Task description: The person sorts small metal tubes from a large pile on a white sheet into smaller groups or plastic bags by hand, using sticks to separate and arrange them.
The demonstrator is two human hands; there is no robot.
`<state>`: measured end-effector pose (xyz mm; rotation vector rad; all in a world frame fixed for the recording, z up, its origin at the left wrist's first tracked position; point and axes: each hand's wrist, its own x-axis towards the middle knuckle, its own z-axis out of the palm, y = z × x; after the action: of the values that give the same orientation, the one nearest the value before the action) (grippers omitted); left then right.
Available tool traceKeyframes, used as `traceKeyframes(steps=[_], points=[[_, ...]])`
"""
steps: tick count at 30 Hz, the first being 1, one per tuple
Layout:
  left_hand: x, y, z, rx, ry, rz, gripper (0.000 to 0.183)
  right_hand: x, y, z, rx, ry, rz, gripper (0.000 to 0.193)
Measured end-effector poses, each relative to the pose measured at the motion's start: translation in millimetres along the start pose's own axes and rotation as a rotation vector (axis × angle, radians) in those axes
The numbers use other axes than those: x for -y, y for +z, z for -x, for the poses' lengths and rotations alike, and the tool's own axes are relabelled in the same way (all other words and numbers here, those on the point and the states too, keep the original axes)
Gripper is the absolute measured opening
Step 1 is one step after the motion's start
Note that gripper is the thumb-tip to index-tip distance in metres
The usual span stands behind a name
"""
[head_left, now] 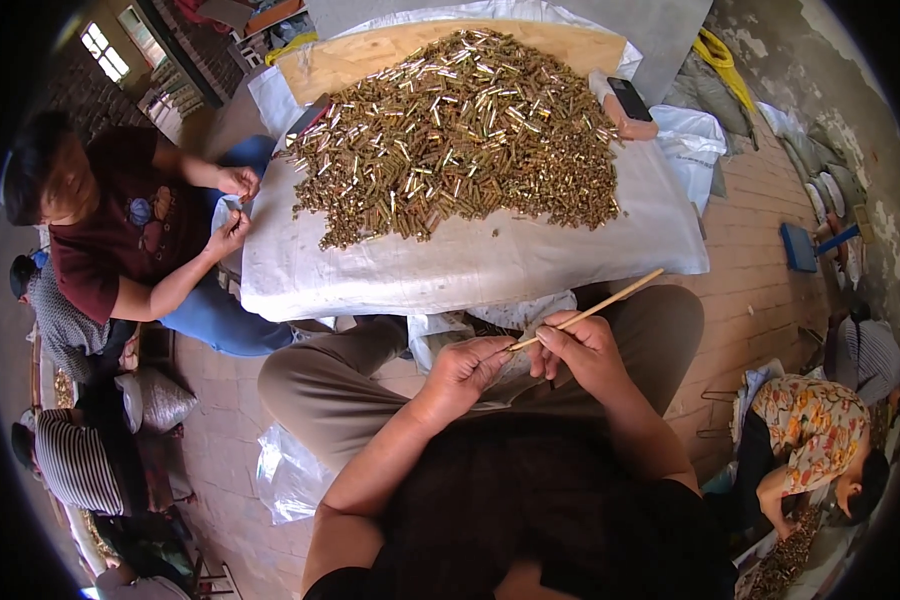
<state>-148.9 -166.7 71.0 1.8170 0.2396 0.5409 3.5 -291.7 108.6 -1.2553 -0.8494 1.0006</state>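
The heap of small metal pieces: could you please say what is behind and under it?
Behind the heap is a wooden board, its lower middle hidden. Under it, a pale sheet shows along the front; whatever lies directly beneath is covered.

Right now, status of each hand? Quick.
Left hand: closed, fingers pinched at the lower tip of the thin wooden stick; exactly what they grip can't be told.
Right hand: closed, holding the thin wooden stick.
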Motion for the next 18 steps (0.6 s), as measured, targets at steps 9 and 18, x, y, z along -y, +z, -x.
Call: traceKeyframes(steps=[9,18], points=[[2.4,3.3,1.4,-0.009,0.025,-0.072,0.018,1.3,2.8,3.2,-0.031,-0.064,0.126,0.018],[1.3,1.9,-1.5,0.023,0.082,-0.163,0.018,5.2,-5.0,-4.9,0.059,0.018,0.094,0.018]])
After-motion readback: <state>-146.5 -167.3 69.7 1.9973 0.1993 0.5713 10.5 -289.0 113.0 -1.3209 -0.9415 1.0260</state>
